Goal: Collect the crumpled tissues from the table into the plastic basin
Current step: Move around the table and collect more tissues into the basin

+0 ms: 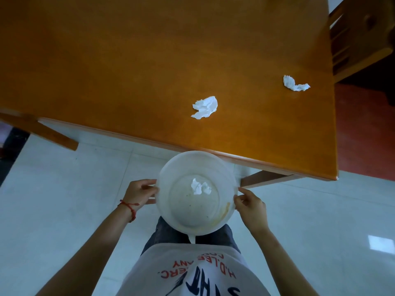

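Gripping the plastic basin (181,167), both hands, shirt (192,272) reading "H.D.LEE"

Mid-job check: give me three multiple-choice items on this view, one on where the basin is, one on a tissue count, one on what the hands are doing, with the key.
1. Where is the plastic basin?
A. On the table
B. Held off the table's near edge
C. On the chair

2. How many crumpled tissues lie on the table?
A. None
B. Two
C. Four

3. What are the hands doing?
A. Both grip the basin's rim
B. Both hang free
C. One pinches a tissue

Key:
1 B, the basin sits in front of the table edge, over the floor.
2 B, one tissue lies near the middle and another toward the right end; a third is in the basin.
3 A, the left hand and right hand hold opposite sides.
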`<action>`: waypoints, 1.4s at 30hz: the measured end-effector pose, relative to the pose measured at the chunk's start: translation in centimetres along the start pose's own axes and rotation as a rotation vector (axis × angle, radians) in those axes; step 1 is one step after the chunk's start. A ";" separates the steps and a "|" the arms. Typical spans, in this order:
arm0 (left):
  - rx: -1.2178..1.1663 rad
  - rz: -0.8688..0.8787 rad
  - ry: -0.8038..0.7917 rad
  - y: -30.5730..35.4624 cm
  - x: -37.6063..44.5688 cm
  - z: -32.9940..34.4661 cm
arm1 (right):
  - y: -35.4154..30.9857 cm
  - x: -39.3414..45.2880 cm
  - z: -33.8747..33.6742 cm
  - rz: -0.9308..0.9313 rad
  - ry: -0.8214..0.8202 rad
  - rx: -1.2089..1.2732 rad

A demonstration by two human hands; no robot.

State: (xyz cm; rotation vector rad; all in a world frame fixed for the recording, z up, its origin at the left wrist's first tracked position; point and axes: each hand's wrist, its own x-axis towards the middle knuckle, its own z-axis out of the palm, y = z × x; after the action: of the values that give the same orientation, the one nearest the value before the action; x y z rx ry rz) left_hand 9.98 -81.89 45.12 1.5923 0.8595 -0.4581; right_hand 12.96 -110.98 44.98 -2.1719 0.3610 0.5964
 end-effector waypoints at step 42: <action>0.041 -0.013 0.036 -0.1 0.5 1.1 | -11.0 9.9 2.6 -0.773 0.013 -0.308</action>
State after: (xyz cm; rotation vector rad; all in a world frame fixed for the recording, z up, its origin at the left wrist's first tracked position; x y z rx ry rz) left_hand 10.43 -82.82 44.47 1.6377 0.8932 -0.4605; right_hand 25.50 -102.71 45.49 -2.3664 -0.5893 0.2001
